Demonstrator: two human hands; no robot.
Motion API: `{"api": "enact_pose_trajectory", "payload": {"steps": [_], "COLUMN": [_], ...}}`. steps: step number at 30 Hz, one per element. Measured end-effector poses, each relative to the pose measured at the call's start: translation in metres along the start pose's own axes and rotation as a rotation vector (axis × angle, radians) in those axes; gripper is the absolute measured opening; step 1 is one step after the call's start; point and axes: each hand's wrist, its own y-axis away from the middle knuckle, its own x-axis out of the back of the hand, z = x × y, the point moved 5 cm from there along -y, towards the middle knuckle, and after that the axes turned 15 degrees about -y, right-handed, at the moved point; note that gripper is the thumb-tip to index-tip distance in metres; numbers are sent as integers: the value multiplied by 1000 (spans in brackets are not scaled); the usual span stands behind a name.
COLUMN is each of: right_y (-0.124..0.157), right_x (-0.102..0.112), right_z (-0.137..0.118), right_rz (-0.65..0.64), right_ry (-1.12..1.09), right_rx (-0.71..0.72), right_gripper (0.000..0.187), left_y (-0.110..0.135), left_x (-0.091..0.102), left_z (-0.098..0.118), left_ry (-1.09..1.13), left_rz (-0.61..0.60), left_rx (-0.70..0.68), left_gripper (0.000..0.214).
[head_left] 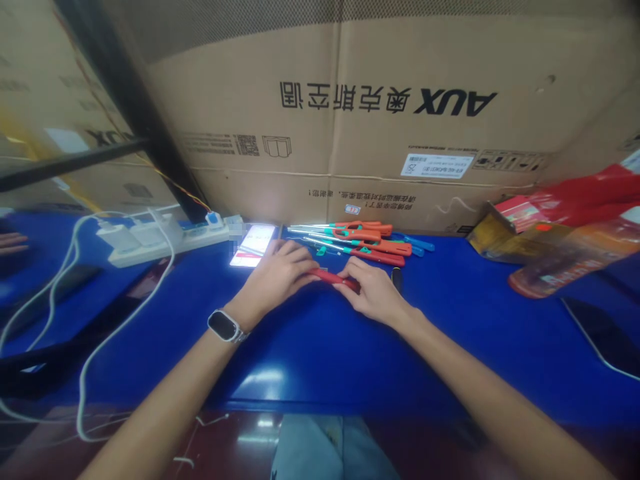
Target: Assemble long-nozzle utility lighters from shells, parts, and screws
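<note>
Red lighter handle (327, 275), held at both ends.
Left hand (283, 269) pinches one end, right hand (374, 291) grips the other, fingers closed; long-stemmed lighters (371, 235) heaped just beyond.

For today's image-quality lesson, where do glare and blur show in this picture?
Head view: the lit smartphone screen looks washed out; head view: the blue tabletop mirrors a pale light near its front edge; head view: the bottle at right looks blurred.

"AUX 奥克斯空调" upside down on cardboard (370, 137), "谢谢您!" lower down
</note>
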Motion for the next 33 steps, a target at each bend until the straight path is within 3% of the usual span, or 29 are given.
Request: {"api": "enact_pose_trajectory", "payload": {"steps": [5, 8, 9, 11, 14, 18, 22, 27, 33], "right_y": [-1, 0, 0, 1, 1, 1, 2, 4, 4], "right_x": [5, 7, 7, 5, 0, -13, -24, -33, -33], "right_z": [6, 6, 6, 3, 0, 6, 10, 6, 2], "right_rz": [203, 311, 331, 355, 390, 363, 280, 233, 180], "right_ry": [-117, -157, -169, -208, -329, -616, -722, -709, -678], "right_rx": [9, 7, 3, -5, -44, -216, -307, -310, -277], "right_gripper": [10, 12, 12, 13, 16, 26, 32, 33, 35], "left_y": [9, 25, 28, 20, -9, -38, -43, -34, -27], "left_x": [23, 23, 16, -6, -32, -46, -53, -56, -42], "left_z": [-3, -11, -14, -15, -2, 11, 23, 33, 20], "left_ry": [66, 298, 447, 821, 1283, 1595, 1715, 1760, 1645], "left_rz": [314, 567, 585, 470, 226, 236, 254, 130, 162], "left_rx": [325, 638, 741, 842, 713, 690, 753, 757, 724], "left_gripper": [46, 37, 34, 30, 39, 40, 37, 41, 42]}}
